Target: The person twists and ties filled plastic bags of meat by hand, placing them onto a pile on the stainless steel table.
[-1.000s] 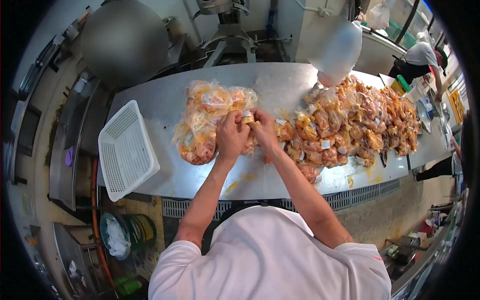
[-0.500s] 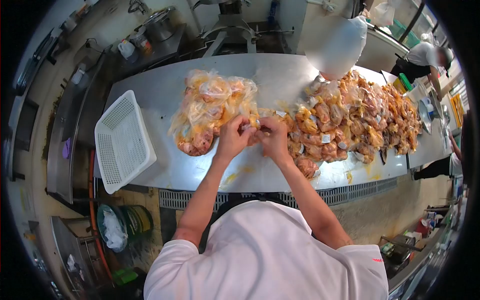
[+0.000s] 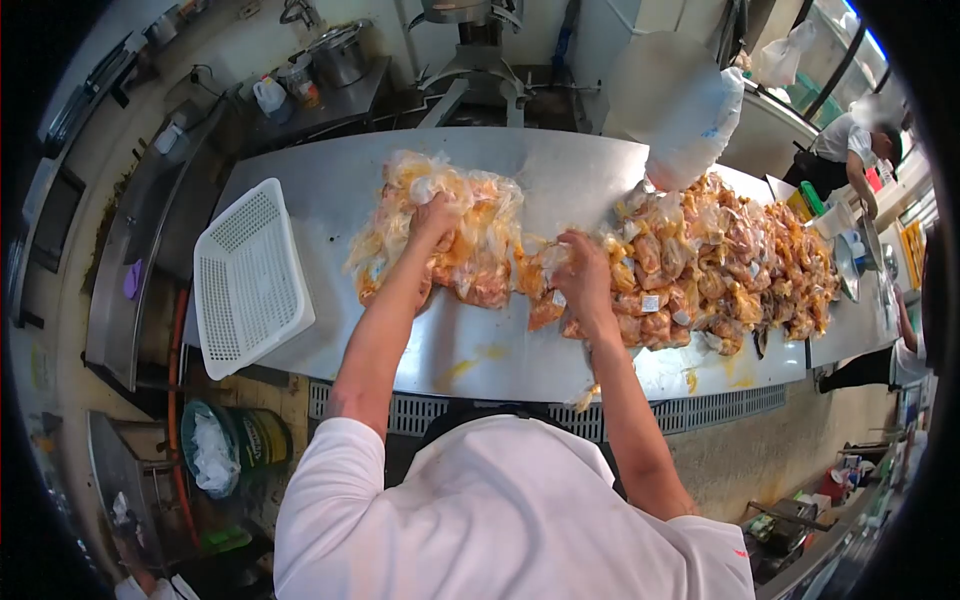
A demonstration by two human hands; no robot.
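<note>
Clear plastic bags of orange-yellow meat (image 3: 482,283), eleven to one o'clock from you.
At ten, a white, rectangular, perforated plastic basket (image 3: 252,285); at eleven, your left hand (image 3: 433,218) curls over bags; at twelve, your right hand (image 3: 588,280) curves against one, thumb parted; whether either pinches, I cannot tell; at one, the larger heap (image 3: 735,255).

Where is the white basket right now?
In the head view, the white basket sits at the left end of the metal table, left of the smaller pile of bagged meat.
</note>
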